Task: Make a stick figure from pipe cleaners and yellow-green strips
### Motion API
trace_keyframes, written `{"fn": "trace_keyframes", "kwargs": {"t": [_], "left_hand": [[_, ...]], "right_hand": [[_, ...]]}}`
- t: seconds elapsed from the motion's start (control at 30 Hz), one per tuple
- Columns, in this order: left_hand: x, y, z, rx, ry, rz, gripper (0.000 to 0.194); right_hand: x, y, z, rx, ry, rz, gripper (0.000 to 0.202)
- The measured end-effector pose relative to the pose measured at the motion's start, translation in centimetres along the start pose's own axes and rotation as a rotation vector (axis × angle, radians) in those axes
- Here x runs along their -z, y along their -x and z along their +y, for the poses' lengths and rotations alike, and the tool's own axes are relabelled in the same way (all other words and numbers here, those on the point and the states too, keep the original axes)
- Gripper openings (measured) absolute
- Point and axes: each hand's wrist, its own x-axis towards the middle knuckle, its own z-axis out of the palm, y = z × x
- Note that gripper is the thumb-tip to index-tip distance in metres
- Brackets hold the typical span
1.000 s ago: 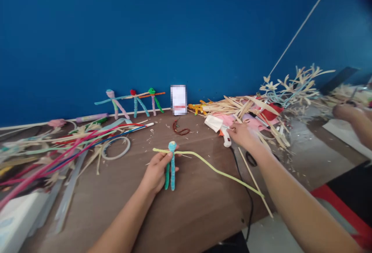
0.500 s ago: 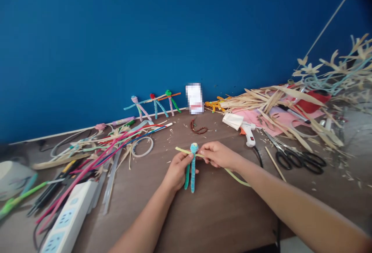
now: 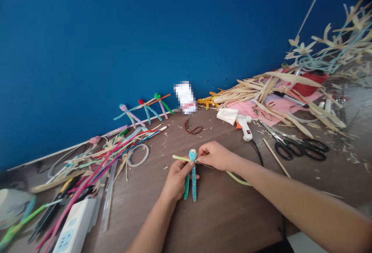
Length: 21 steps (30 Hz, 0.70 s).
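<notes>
Pinched between the thumb and fingers of my left hand [image 3: 176, 179] is a small blue pipe-cleaner figure [image 3: 194, 187], held upright with a round head and two legs hanging down. A pale yellow pipe cleaner [image 3: 238, 179] crosses the figure just under its head; one end sticks out to the left and its long tail passes behind my right forearm. My right hand [image 3: 215, 155] is closed in a pinch on that pipe cleaner, right beside the figure's neck. Its fingertips partly hide the strand.
Three pipe-cleaner figures [image 3: 147, 109] lean on the blue wall. Left lie loose pipe cleaners [image 3: 99, 158] and a white power strip [image 3: 76, 220]. A glue gun [image 3: 246, 129], black-handled scissors [image 3: 286, 148], a wooden stick [image 3: 276, 158] and dried husk strips [image 3: 261, 90] lie right. A beaded bracelet [image 3: 193, 129] sits ahead.
The view has tilted and shifted slightly. My right fingers have moved in closer to the figure's neck along the yellow pipe cleaner. My left hand keeps its hold on the figure.
</notes>
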Motion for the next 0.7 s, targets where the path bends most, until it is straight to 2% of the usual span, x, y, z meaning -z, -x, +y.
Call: {"fn": "trace_keyframes", "kwargs": {"t": [0.3,0.43,0.53,0.7], "left_hand": [[0.03,-0.01,-0.05,-0.104,-0.044,0.045,0.023],[0.29,-0.13,0.04,-0.066,-0.016,0.033,0.019],[0.34,-0.16,0.13,-0.029,0.02,0.031,0.017],[0.04,0.12,0.3,-0.028,-0.044,-0.015,0.02]], "right_hand": [[-0.34,-0.06,-0.11,0.019,0.039,0.057,0.013],[-0.21,-0.01,-0.25,0.038,0.02,0.017,0.013],[-0.23,0.0,-0.09,0.03,0.038,0.033,0.012],[-0.39,-0.03,0.15,0.033,0.017,0.009,0.011]]}}
